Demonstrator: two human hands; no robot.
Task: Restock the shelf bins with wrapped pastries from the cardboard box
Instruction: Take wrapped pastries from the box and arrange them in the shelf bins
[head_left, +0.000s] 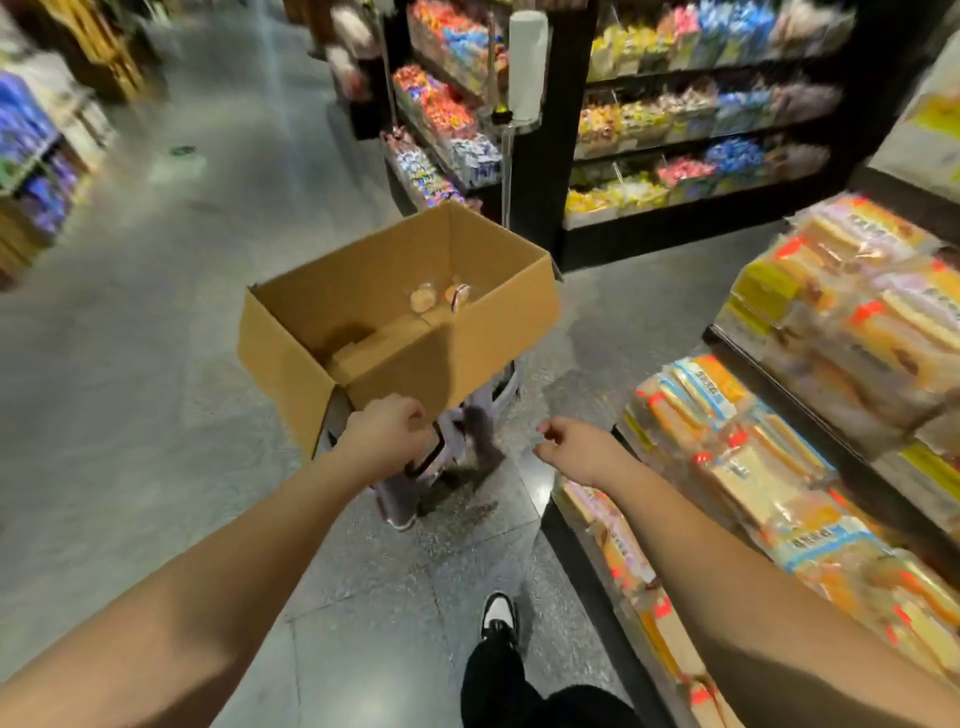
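Observation:
An open cardboard box (498, 317) sits on a pale plastic stool (485, 395) in the aisle. Two wrapped pastries (423, 299) lie side by side on its floor, toward the far side. My left hand (387, 439) is curled just under the box's near bottom edge, in front of the stool; whether it grips anything is hidden. My right hand (576, 449) hovers to the right of the stool, fingers loosely curled and holding nothing. Shelf bins of wrapped pastries (737, 452) run along the right, below my right arm.
A black rack of bright sweets (691, 130) stands behind the box, with a clear pole (506, 161) at its corner. More shelving lines the far left. Grey tiled floor (156, 364) spreads to the left. My shoe (498, 616) is at the bottom centre.

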